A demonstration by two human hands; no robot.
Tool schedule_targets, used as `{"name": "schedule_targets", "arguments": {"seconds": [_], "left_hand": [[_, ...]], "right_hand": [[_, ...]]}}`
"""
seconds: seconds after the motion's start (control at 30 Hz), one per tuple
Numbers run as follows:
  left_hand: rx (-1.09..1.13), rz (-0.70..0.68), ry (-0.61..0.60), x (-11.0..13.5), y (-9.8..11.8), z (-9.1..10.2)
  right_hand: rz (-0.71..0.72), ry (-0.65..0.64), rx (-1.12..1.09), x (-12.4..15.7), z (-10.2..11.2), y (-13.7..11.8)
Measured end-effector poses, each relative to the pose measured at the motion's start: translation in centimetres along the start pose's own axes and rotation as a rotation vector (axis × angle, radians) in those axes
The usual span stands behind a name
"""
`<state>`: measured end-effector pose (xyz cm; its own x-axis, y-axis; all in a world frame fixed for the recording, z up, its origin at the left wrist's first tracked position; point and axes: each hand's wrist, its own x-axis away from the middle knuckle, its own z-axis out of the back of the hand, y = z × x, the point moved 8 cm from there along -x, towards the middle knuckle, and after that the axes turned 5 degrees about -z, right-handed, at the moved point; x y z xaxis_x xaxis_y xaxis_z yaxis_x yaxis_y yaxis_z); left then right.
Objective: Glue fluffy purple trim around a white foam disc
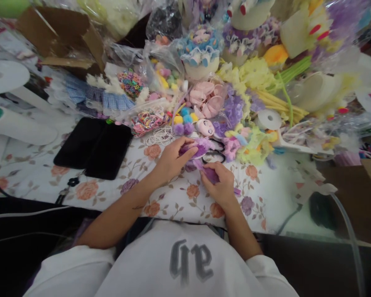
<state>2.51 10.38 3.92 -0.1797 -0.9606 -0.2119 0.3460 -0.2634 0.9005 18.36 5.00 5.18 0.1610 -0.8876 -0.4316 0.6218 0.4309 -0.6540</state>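
My left hand [173, 159] is closed around a fluffy purple craft piece [200, 145], thumb and fingers pinching it just above the floral tablecloth [89, 189]. My right hand [220, 183] is closed too, gripping the lower purple part [210, 175] of the same soft piece. A pair of black-handled scissors [214, 155] lies right behind my hands. A small doll head [205, 127] rests a little farther back, beside coloured pompoms [184, 119].
Two black phones [94, 147] lie at the left. Bags of beads, doll shoes, purple and yellow trims and plush pieces crowd the back. A white tape roll [268, 119] and a glue gun holder sit to the right; white machines stand at far left.
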Motion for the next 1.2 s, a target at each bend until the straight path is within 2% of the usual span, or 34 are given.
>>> {"name": "schedule_targets", "arguments": {"seconds": [0.13,0.3,0.43,0.6,0.67,0.7,0.73,0.77,0.83,0.93,1.07,1.2], "left_hand": [[0.029,0.025,0.022,-0.1,0.0,0.1],[0.082,-0.001,0.030,-0.1,-0.2,-0.1],[-0.025,-0.033,0.022,-0.5,-0.6,-0.7],[-0.145,-0.030,-0.001,-0.9,-0.4,-1.3],[-0.191,-0.111,-0.018,-0.2,0.6,-1.1],[-0.217,-0.193,-0.035,0.3,1.4,-1.0],[-0.239,-0.310,-0.110,1.1,2.3,-1.4],[-0.256,-0.396,-0.250,2.0,2.8,-2.2],[-0.301,-0.480,-0.465,3.8,2.9,-3.5],[-0.327,-0.499,-0.553,4.6,2.3,-4.1],[-0.292,-0.432,-0.493,3.0,1.8,-4.3],[-0.234,-0.300,-0.339,1.1,1.0,-3.5]], "right_hand": [[-0.081,0.007,-0.036,0.1,-0.1,0.7],[-0.050,0.004,-0.043,0.0,0.1,0.4],[-0.044,-0.015,-0.005,1.2,0.2,0.9],[0.152,0.072,0.161,4.1,0.7,0.1],[0.209,0.093,0.189,5.0,0.9,-0.3],[0.209,0.096,0.189,5.3,0.9,-0.3],[0.194,0.093,0.188,5.4,1.0,-0.2],[0.170,0.083,0.187,5.6,1.0,0.0],[0.121,0.050,0.182,5.7,0.9,0.4],[0.110,0.023,0.177,5.5,1.0,0.5],[0.211,0.031,0.233,3.9,1.7,-0.8],[0.322,0.096,0.270,1.8,2.9,-2.6]]}}
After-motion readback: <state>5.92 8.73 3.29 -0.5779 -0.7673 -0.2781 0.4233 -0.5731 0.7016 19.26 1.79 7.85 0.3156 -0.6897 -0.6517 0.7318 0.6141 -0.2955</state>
